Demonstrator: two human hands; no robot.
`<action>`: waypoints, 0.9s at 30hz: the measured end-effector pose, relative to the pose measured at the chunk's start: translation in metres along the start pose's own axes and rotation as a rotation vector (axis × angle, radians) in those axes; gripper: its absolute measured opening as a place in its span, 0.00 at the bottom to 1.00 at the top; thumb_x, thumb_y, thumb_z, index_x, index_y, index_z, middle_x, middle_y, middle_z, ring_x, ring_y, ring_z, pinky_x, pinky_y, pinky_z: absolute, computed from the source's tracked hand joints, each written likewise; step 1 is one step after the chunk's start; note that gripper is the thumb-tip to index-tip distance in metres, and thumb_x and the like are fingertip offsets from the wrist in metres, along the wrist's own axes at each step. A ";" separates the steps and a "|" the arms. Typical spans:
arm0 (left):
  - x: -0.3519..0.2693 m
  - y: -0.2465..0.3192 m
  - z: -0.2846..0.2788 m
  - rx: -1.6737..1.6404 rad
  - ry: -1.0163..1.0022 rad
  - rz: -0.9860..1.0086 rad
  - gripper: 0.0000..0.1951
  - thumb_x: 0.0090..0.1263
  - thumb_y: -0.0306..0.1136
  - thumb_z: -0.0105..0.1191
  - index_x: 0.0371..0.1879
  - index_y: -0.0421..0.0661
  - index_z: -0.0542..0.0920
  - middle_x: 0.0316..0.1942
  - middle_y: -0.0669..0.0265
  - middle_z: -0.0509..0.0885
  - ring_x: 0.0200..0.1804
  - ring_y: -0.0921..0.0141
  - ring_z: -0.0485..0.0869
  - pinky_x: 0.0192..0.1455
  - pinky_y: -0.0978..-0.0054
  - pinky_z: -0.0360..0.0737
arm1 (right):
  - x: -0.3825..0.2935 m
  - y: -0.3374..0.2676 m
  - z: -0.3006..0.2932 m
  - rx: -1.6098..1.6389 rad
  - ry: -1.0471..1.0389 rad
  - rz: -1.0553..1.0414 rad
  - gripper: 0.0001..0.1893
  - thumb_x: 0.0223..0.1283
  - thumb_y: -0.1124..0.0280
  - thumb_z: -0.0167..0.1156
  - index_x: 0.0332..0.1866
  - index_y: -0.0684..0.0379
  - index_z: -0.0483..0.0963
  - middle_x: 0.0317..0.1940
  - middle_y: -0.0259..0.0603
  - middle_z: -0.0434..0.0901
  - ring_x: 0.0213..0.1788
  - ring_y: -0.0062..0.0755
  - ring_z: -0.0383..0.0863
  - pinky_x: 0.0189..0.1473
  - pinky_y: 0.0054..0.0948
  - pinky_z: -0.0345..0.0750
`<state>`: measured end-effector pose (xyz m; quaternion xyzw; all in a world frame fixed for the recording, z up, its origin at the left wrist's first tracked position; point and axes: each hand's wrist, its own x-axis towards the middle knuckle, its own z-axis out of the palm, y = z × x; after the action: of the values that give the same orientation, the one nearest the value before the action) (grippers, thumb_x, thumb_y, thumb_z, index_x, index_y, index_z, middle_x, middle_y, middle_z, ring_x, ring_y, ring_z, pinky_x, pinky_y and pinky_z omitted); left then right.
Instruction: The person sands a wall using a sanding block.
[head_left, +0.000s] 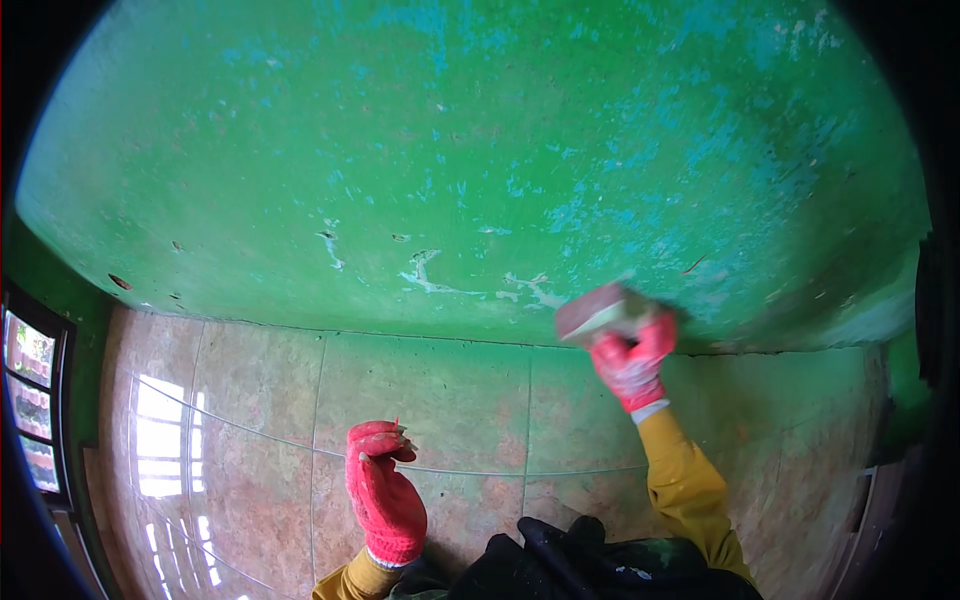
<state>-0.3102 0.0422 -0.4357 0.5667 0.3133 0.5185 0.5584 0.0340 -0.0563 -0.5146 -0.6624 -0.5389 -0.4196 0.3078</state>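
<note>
My right hand (634, 360), in a red knit glove with a whitish palm, grips a flat block with a brownish face, perhaps a sanding block (592, 311). The block lies against the lower part of a green painted wall (450, 172) and is blurred at its edges. Patches of light blue and pale filler-like streaks show through the wall's worn paint. My left hand (386, 491), also in a red glove with worn fingertips, hovers over the tiles at the lower left. Its fingers are curled with a gap to the thumb, and I see nothing held in it.
A glossy tiled floor (420, 382) meets the wall's foot and reflects window light. At the far left stands a dark-framed window (34, 405). A small hole (120, 282) marks the wall at the lower left. Dark clothing (585, 562) covers my body at the bottom.
</note>
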 end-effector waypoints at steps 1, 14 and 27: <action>-0.002 -0.001 0.003 -0.011 -0.015 0.000 0.21 0.81 0.47 0.35 0.44 0.42 0.76 0.49 0.60 0.74 0.41 0.70 0.75 0.45 0.72 0.73 | -0.034 0.003 0.010 0.080 -0.073 0.001 0.37 0.44 0.60 0.79 0.59 0.53 0.66 0.55 0.47 0.73 0.58 0.51 0.71 0.60 0.52 0.71; -0.002 0.014 -0.002 -0.034 -0.006 0.001 0.20 0.81 0.47 0.37 0.43 0.41 0.75 0.48 0.59 0.74 0.41 0.69 0.76 0.46 0.72 0.73 | -0.013 -0.022 0.025 0.104 -0.204 -0.121 0.36 0.44 0.52 0.79 0.59 0.51 0.71 0.60 0.42 0.68 0.57 0.43 0.74 0.53 0.43 0.75; 0.003 0.018 -0.021 0.023 0.030 0.068 0.21 0.82 0.46 0.36 0.41 0.39 0.75 0.45 0.58 0.73 0.41 0.68 0.76 0.45 0.72 0.73 | 0.113 -0.075 0.011 -0.248 0.128 -0.227 0.32 0.43 0.54 0.79 0.57 0.44 0.75 0.66 0.56 0.62 0.58 0.64 0.69 0.54 0.65 0.70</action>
<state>-0.3336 0.0480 -0.4211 0.5756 0.3082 0.5421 0.5290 -0.0285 0.0222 -0.4228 -0.6022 -0.5334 -0.5563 0.2082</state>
